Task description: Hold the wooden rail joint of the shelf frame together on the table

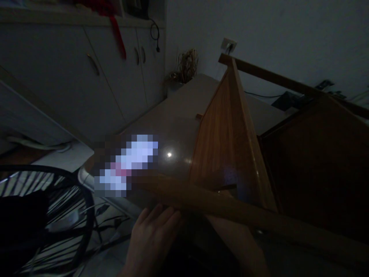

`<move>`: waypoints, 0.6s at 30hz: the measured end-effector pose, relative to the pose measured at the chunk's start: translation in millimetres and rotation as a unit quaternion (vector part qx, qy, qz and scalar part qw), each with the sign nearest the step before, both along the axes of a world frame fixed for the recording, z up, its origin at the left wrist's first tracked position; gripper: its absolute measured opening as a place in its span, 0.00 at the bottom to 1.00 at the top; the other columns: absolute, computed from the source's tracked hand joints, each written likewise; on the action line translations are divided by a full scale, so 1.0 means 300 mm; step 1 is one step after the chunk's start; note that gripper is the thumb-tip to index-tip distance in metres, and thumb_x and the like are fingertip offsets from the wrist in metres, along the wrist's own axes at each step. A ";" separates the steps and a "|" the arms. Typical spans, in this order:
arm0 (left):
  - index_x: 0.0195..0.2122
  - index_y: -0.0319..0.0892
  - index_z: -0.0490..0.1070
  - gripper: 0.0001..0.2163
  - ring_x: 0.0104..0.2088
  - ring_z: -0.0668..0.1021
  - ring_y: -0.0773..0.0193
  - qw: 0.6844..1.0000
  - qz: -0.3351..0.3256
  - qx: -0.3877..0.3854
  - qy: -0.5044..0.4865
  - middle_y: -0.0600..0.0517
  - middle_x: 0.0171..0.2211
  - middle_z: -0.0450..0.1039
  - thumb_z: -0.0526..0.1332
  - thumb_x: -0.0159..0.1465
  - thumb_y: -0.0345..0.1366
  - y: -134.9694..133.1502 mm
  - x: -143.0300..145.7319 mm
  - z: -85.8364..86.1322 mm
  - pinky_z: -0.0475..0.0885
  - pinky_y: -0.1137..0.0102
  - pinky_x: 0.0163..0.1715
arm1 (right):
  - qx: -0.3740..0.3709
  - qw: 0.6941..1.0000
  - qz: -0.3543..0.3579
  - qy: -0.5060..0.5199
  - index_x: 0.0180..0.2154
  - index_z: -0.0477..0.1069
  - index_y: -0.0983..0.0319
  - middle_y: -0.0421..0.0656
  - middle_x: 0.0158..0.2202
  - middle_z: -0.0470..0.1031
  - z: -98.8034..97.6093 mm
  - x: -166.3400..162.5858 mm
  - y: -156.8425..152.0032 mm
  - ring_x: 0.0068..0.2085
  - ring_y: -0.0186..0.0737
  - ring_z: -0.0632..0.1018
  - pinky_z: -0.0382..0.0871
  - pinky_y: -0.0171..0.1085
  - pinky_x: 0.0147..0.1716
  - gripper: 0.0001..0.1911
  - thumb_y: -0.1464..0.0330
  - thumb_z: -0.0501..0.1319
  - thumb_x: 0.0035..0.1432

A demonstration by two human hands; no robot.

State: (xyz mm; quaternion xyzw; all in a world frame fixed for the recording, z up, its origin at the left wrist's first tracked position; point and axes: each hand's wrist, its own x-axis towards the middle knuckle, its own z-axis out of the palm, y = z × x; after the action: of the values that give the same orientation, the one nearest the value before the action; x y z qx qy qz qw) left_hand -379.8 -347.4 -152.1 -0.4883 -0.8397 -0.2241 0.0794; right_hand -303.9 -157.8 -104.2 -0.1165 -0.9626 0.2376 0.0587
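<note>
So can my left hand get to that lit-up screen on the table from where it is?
Probably yes. The left hand rests at the near edge of the table, and the screen lies just beyond it with only bare tabletop between; the wooden bar passes to the right.

My left hand (152, 234) is low centre, fingers together, extended forward, slightly curled. My right forearm (242, 246) angles up-left, its hand hidden from view.

Dim, underexposed room, colours reading muddy and grainy. A small specular glare spot is shining on the glossy tabletop (173, 127). A pixelated bright patch is sitting left of it. Lower corners are falling into black; edges are bending with wide-angle distortion.
</note>
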 end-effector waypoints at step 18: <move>0.35 0.50 0.73 0.12 0.35 0.74 0.61 0.999 -0.030 0.035 0.020 0.58 0.29 0.78 0.53 0.73 0.37 -0.017 -0.017 -0.015 0.59 0.63 0.36 | 0.005 1.000 0.022 0.014 0.30 0.76 0.55 0.43 0.28 0.79 0.026 -0.086 0.019 0.36 0.45 0.78 0.71 0.44 0.44 0.17 0.57 0.56 0.68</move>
State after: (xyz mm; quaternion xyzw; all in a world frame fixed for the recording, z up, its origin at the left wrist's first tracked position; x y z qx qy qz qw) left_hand -384.8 -352.4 -156.5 -0.5145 -0.8144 -0.2462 0.1067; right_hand -329.6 -152.2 -96.4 -0.0920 -0.9650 0.2358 0.0680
